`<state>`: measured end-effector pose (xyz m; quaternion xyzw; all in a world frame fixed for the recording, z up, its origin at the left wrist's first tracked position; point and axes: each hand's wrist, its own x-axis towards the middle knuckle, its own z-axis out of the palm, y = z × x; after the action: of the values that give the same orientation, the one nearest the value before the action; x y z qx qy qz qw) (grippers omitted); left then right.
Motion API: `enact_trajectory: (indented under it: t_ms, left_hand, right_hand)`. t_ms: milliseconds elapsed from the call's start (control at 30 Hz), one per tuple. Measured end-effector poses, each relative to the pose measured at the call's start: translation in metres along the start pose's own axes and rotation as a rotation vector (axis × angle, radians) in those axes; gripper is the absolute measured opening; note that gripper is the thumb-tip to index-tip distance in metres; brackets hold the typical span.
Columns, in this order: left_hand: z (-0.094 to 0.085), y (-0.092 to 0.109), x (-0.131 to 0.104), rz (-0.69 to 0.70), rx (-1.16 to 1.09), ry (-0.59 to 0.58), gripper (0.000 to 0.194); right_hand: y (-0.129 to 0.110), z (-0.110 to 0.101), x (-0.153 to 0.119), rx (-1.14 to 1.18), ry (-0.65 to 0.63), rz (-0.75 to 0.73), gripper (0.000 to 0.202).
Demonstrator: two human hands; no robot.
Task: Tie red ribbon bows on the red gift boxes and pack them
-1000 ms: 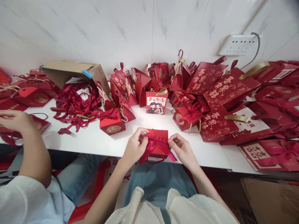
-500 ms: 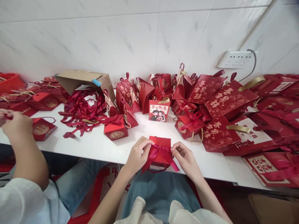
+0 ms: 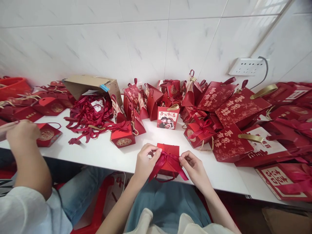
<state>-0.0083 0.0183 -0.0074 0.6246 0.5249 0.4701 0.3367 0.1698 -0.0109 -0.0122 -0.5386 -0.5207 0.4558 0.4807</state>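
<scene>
A small red gift box (image 3: 172,148) stands at the table's front edge, right before me. Across its top lies a dark pink satin ribbon (image 3: 168,158) tied in a bow, its two tails hanging toward me. My left hand (image 3: 147,161) pinches the bow's left side between thumb and forefinger. On the other side, the fingertips of my right hand (image 3: 193,167) are closed on the bow's right loop. A dark red cord handle (image 3: 165,179) droops at the near side of the box. Its underside is hidden.
Red gift boxes (image 3: 229,143) crowd the right of the white table (image 3: 97,155). A cardboard carton (image 3: 91,83) spills ribbons (image 3: 90,112) at left. Beside me, a co-worker's hand (image 3: 23,131) is near another box (image 3: 48,135). A power strip (image 3: 247,66) is on the wall.
The camera view has shifted slightly. My hands keep their pinch on the bow, almost unmoved. The co-worker's hand at left has shifted a little.
</scene>
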Motion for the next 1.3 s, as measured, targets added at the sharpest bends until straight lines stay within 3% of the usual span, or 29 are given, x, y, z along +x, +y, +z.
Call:
enact_trajectory:
  t_ms: [200, 533, 667, 800, 900, 1033, 1300]
  left_hand:
    - [0.001, -0.002, -0.003, -0.034, -0.057, -0.022, 0.008]
    - [0.002, -0.004, -0.008, -0.181, -0.209, -0.027, 0.023]
    - [-0.004, -0.001, -0.002, -0.238, -0.286, -0.087, 0.028]
    - [-0.009, 0.002, 0.007, -0.315, -0.194, -0.177, 0.026]
    - [-0.01, 0.006, 0.012, -0.291, -0.078, -0.231, 0.038]
    - [-0.008, 0.006, 0.013, -0.254, -0.024, -0.257, 0.038]
    - [-0.003, 0.001, -0.005, -0.196, -0.045, -0.148, 0.036]
  right_hand:
    - [0.001, -0.002, 0.001, -0.004, 0.012, 0.008, 0.035]
    - [0.002, -0.003, 0.005, 0.008, 0.025, 0.032, 0.037]
    - [-0.002, -0.003, 0.007, 0.011, 0.015, 0.035, 0.039]
    - [-0.004, -0.001, 0.008, -0.013, -0.008, 0.047, 0.042]
    - [-0.004, 0.0, 0.008, -0.036, -0.022, 0.063, 0.044]
    - [-0.001, 0.001, 0.009, -0.012, -0.031, 0.083, 0.043]
    - [0.002, 0.0, 0.007, 0.058, -0.025, 0.091, 0.045]
